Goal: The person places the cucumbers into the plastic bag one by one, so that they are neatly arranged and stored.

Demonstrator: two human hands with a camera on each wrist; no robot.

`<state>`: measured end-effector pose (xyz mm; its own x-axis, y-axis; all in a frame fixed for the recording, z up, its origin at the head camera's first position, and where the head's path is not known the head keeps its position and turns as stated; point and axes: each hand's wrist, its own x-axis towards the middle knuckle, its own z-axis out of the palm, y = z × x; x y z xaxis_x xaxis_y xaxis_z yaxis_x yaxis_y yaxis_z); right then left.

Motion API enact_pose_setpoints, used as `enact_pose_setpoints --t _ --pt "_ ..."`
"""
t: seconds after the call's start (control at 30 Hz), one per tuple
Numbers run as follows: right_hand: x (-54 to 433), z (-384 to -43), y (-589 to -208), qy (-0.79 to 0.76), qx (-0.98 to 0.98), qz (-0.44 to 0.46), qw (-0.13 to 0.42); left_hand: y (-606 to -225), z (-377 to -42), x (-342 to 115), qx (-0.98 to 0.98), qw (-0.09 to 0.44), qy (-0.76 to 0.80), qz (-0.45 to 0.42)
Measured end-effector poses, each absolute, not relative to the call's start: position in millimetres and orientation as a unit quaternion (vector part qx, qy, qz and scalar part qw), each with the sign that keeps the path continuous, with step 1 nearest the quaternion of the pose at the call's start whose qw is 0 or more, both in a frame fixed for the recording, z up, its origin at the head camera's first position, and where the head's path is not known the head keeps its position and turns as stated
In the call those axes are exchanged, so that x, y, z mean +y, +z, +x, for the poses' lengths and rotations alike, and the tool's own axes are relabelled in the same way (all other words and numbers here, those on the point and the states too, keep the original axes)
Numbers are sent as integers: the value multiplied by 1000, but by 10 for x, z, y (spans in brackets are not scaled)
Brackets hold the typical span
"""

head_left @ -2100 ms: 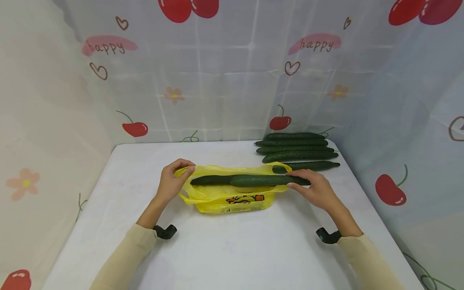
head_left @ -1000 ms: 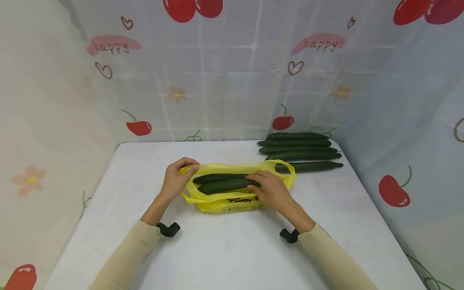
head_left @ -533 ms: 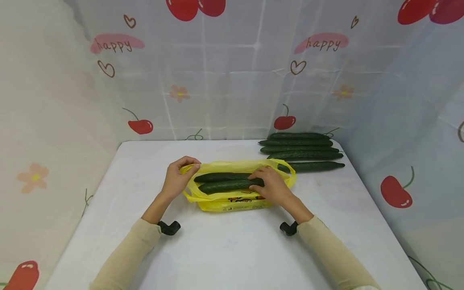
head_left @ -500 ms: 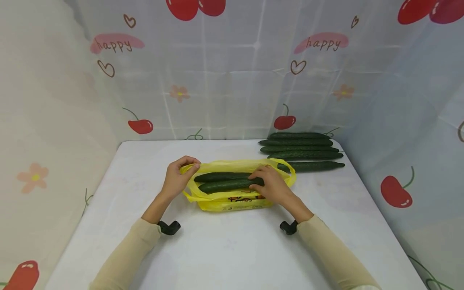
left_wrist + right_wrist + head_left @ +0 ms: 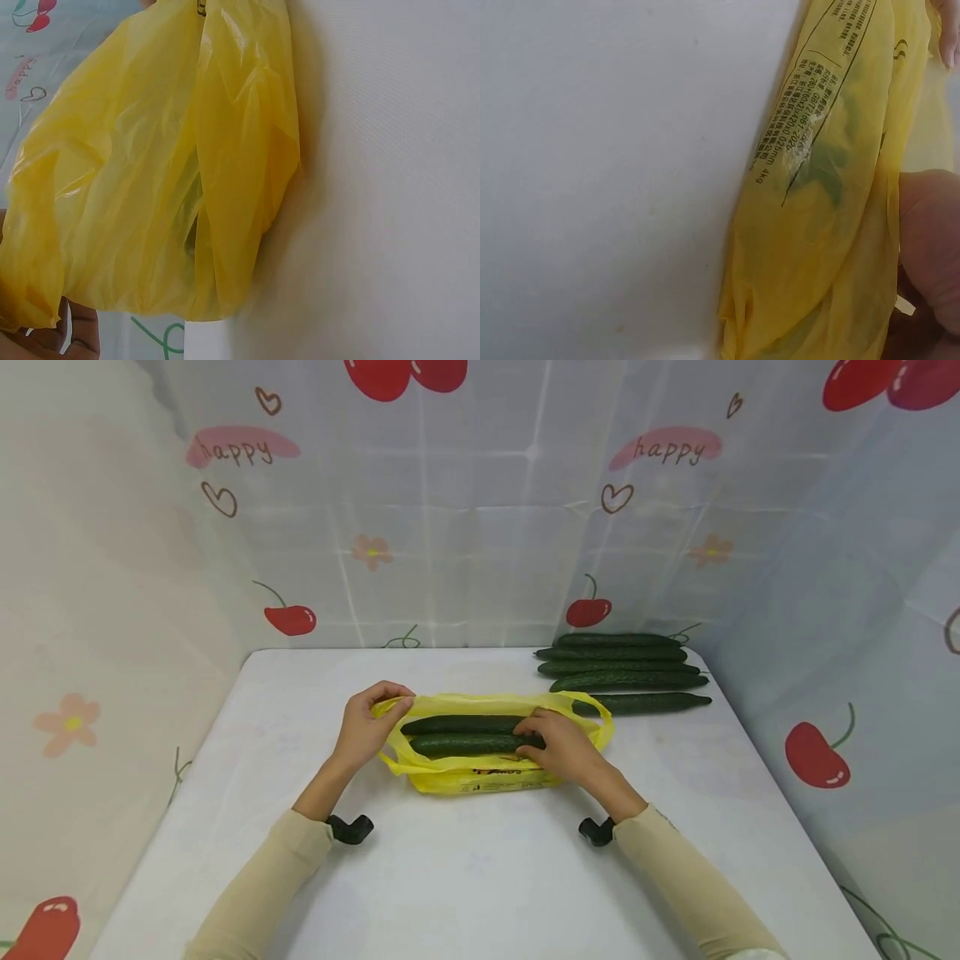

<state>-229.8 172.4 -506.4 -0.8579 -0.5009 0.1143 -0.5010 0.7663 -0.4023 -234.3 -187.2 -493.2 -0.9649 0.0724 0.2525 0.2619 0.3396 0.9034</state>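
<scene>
A yellow plastic bag (image 5: 487, 783) lies on its base with its mouth facing up in the head view. Two dark green cucumbers lie side by side in it: a far cucumber (image 5: 450, 724) and a near cucumber (image 5: 459, 744). My left hand (image 5: 364, 727) pinches the bag's left rim between thumb and fingers. Reaching into the mouth, my right hand (image 5: 564, 747) grips the right part of the near cucumber, covering that end. In the right wrist view, the printed bag side (image 5: 825, 187) hides most of the cucumbers, and the thumb (image 5: 934, 247) is inside the rim.
Several cucumbers (image 5: 618, 668) lie in a row at the table's back right. The closest loose cucumber (image 5: 652, 703) reaches behind the bag's right handle. A printed curtain (image 5: 465, 543) hangs round the white table (image 5: 465, 877).
The right hand has moved left from beyond the bag's right end, bringing the near cucumber down into the bag beside the other. The left hand keeps its pinch on the rim.
</scene>
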Motion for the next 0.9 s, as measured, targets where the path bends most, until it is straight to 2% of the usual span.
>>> enact_pose_setpoints --t 0.27,0.5,0.73,0.9 --pt "1717 -2222 -4978 160 -941 299 -10 -4731 -2197 -1788 -813 84 -566 -103" --pt "1748 -2162 -4806 181 -934 298 -77 -4695 -2165 -1771 -811 89 -568 -108" --pt "1825 -2137 -4721 235 -900 317 -185 -4842 -2279 -1818 -809 92 -570 -113" --pt "1853 -2124 -4686 213 -903 319 -192 -4835 -2293 -1793 -811 92 -568 -107"
